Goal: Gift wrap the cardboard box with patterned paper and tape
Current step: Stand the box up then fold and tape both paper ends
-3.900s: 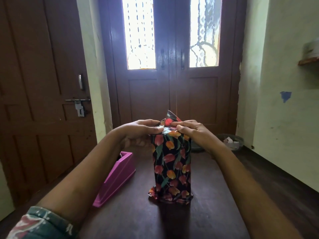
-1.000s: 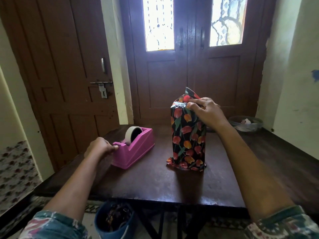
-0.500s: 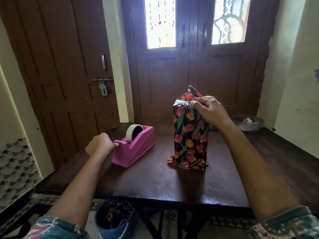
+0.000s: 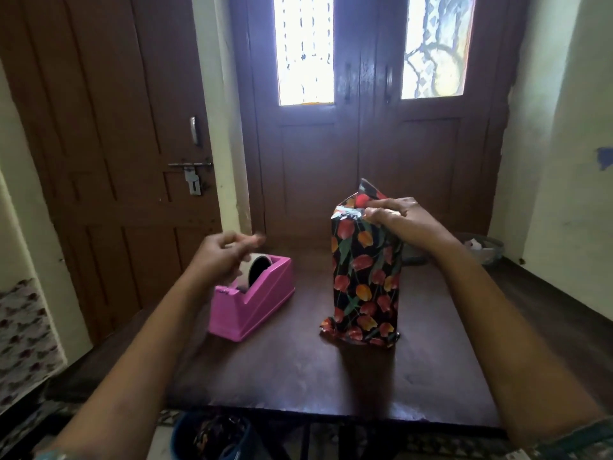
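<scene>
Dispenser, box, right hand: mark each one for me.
Dispenser (image 4: 255,313): head view, on its pink side wall.
Box (image 4: 365,280): head view, on its patterned front face.
Right hand (image 4: 398,220): head view, on the back of the hand.

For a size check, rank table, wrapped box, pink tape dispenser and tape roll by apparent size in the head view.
1. table
2. wrapped box
3. pink tape dispenser
4. tape roll, partly behind the left hand

Right hand (image 4: 408,224) pinches box (image 4: 365,280) top; left hand (image 4: 222,257) above dispenser (image 4: 255,307).
</scene>
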